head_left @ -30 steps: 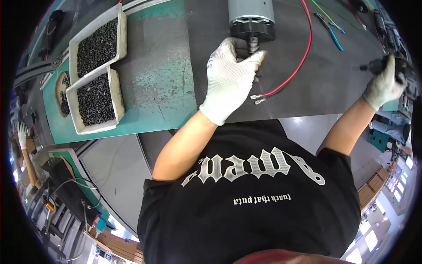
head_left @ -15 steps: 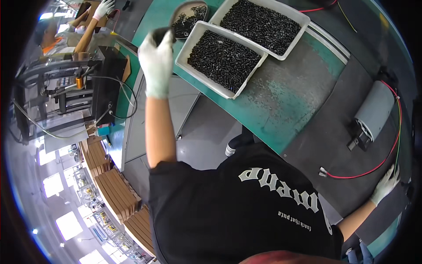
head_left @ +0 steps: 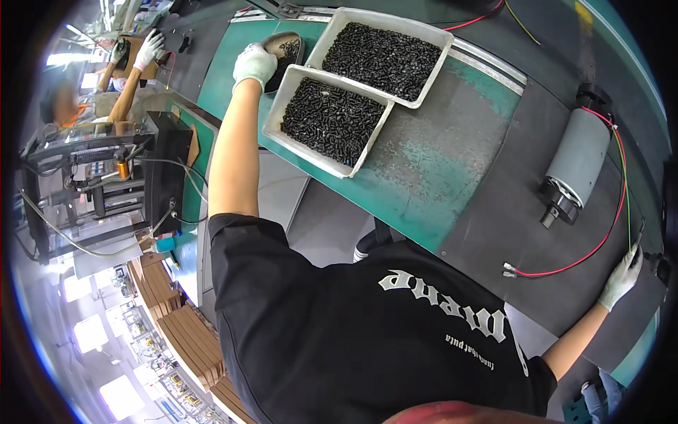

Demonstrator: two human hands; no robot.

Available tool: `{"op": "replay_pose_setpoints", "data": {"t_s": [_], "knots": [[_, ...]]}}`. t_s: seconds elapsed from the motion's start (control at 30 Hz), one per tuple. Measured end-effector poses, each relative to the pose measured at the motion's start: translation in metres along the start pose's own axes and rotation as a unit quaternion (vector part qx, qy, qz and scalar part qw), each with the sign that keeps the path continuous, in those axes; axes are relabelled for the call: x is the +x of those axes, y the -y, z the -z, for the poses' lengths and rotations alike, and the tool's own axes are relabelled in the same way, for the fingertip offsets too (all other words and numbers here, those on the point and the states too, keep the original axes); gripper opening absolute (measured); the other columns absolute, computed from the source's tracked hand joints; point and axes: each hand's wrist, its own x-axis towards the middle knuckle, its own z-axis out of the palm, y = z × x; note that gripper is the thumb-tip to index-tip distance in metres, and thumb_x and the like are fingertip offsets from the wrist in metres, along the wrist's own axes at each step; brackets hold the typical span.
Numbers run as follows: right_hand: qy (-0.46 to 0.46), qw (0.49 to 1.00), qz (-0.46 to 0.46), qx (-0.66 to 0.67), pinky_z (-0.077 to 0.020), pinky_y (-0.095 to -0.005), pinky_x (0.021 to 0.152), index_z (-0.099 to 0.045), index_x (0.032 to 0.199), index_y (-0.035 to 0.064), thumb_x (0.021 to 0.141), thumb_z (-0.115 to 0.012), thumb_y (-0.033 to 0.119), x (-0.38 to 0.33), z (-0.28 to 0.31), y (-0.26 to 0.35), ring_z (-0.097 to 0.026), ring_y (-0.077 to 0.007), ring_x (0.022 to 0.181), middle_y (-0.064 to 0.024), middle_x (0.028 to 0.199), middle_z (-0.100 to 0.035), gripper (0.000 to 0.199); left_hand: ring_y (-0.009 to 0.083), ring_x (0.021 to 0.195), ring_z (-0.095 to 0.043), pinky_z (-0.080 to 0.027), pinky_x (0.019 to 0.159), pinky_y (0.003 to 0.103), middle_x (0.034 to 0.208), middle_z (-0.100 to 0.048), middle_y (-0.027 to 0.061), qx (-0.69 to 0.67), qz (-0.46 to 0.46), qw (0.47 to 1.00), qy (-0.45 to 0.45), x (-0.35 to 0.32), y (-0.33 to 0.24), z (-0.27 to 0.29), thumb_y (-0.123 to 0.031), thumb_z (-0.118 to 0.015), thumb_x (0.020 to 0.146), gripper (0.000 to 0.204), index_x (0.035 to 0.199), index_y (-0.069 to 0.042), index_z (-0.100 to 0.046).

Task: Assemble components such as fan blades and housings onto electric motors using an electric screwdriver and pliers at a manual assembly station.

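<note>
My gloved left hand (head_left: 255,64) reaches to the near left rim of a small dark bowl (head_left: 290,46) holding loose black pieces. Its fingers are curled, and the bowl side hides their tips; what they grip cannot be made out. Beside the bowl stand a white tray (head_left: 311,164) and a second white tray (head_left: 444,46), both filled with small black cylindrical parts. At the far right, my gloved right hand (head_left: 621,280) rests by the table edge next to a green wire. From its fingertips sticks out a thin grey stick-like thing (head_left: 641,228).
A grey cylindrical motor (head_left: 580,157) with a black end and shaft lies on a dark mat, its red wire (head_left: 565,268) curving to metal connectors. At left stand a black machine frame (head_left: 106,184) and stacked brown boards (head_left: 187,339). Another person (head_left: 123,99) works behind it.
My left hand has lowered from above the table edge to the small bowl. The right hand has shifted slightly up along the wire. The whole view has turned a little.
</note>
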Motion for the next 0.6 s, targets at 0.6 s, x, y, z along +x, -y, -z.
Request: {"op": "replay_pose_setpoints", "data": {"t_s": [0.6], "knots": [[-0.005,0.995,-0.053,0.088,-0.0461,-0.0270,0.077,-0.057,0.130,-0.0005,0.098,-0.053,0.045,-0.004,-0.002,0.000,-0.056,-0.0150,0.086,-0.0095,0.108,-0.066,0.055,0.0382,0.110,-0.062,-0.050,0.094,0.043,0.117,-0.065,0.0227,0.075,-0.090,0.992,0.043,0.012,0.007,-0.006,-0.027,-0.056,0.090,0.040,0.118,0.000,-0.063]]}}
